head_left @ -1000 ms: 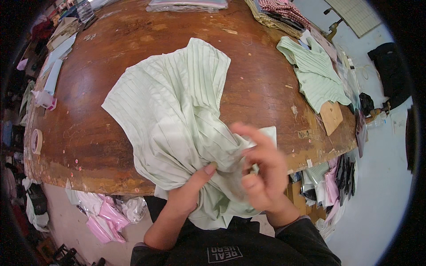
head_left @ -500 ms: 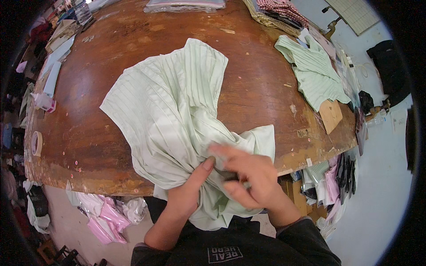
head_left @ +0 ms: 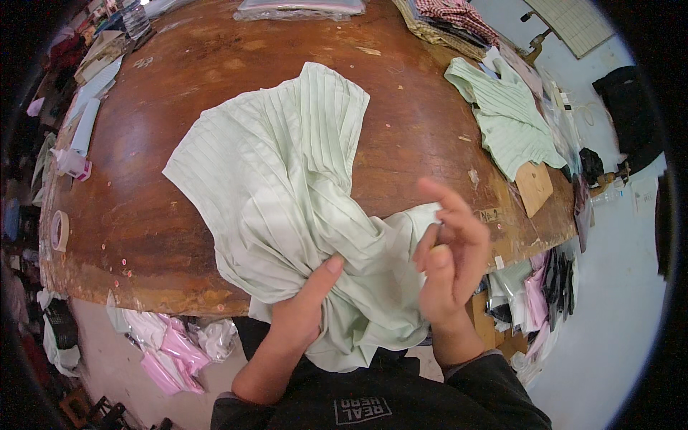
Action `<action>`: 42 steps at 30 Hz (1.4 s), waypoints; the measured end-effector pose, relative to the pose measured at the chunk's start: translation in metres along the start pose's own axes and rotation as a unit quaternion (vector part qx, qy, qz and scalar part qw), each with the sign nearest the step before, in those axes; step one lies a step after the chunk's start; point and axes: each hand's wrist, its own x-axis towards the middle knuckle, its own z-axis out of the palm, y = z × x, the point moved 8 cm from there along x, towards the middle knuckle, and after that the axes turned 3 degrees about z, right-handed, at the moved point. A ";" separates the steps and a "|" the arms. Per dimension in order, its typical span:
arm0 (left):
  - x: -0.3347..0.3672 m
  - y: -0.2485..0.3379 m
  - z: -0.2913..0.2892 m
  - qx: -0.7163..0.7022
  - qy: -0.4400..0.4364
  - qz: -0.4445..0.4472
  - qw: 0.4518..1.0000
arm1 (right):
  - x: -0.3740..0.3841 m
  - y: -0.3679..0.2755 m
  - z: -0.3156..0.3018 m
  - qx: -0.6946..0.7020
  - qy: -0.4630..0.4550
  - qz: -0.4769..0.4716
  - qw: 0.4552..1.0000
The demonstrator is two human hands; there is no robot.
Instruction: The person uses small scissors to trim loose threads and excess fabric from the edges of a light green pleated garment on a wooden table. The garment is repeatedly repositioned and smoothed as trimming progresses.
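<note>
A pale green pleated garment [head_left: 265, 186] lies bunched over the table's near edge, its wide pleated end spread away from me and its near folds hanging toward my lap. My left hand [head_left: 304, 304] grips the bunched cloth, thumb on top and fingers hidden beneath. Just above the garment's right side is my right hand [head_left: 455, 254], slightly blurred. Its index finger points up and the other fingers curl in. A small dark bit shows between those fingers, too little to name.
Another pale green pleated garment [head_left: 509, 111] lies at the right on the wooden table [head_left: 408, 136], beside a tan board [head_left: 534, 188]. Folded cloths [head_left: 459, 25] are stacked at the far right. A tape roll [head_left: 59, 231] and a white bottle [head_left: 72, 165] stand at the left.
My right hand has lifted off the cloth near my left thumb and moved right. The garment's right part has shifted a little; my left hand keeps its grip.
</note>
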 end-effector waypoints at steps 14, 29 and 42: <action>-0.004 -0.010 -0.008 -0.043 0.041 -0.065 0.996 | -0.021 -0.015 0.027 -0.091 -0.164 -0.142 0.972; -0.001 -0.010 -0.002 -0.054 -0.006 -0.079 0.995 | -0.036 -0.013 0.056 -0.150 -0.224 -0.186 0.945; 0.002 0.008 0.006 -0.047 0.049 -0.019 0.998 | -0.019 -0.016 0.040 -0.135 -0.207 -0.138 0.959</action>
